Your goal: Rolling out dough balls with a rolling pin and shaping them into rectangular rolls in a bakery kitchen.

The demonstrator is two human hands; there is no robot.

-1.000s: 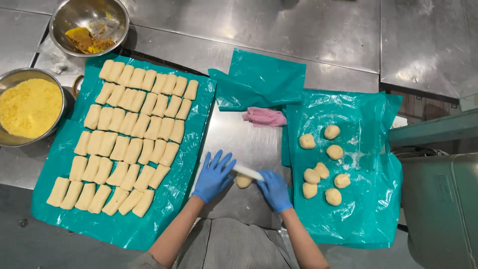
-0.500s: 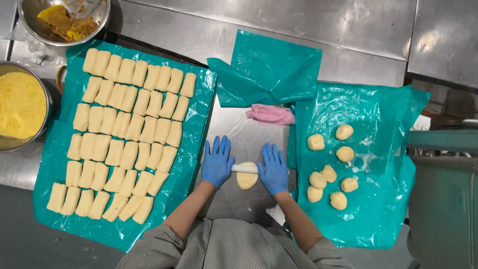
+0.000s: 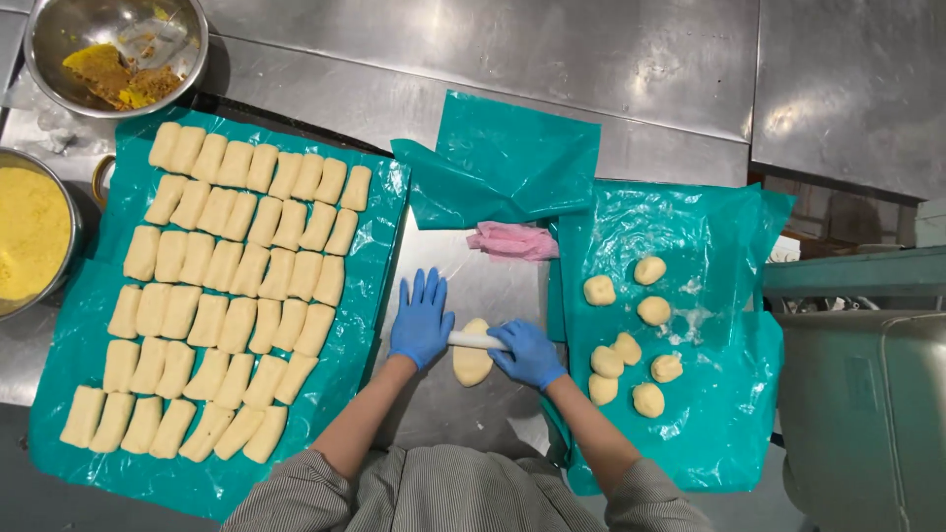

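Both my hands wear blue gloves. My left hand (image 3: 422, 319) lies flat, fingers spread, on the left end of a thin white rolling pin (image 3: 477, 341). My right hand (image 3: 528, 353) presses on the pin's right end. Under the pin lies an oval piece of flattened dough (image 3: 472, 362) on the steel table (image 3: 473, 276). Several round dough balls (image 3: 631, 345) rest on a teal plastic sheet (image 3: 690, 246) to the right.
On the left, a teal sheet (image 3: 365, 325) carries rows of folded dough pieces (image 3: 227, 286). A steel bowl of orange filling (image 3: 113, 49) and a pot of yellow crumbs (image 3: 30, 232) stand at far left. A crumpled teal sheet (image 3: 503, 163) and pink plastic (image 3: 512, 239) lie beyond my hands.
The dough under the pin has been rolled from a small round piece into a longer oval. My hands have shifted slightly along the pin.
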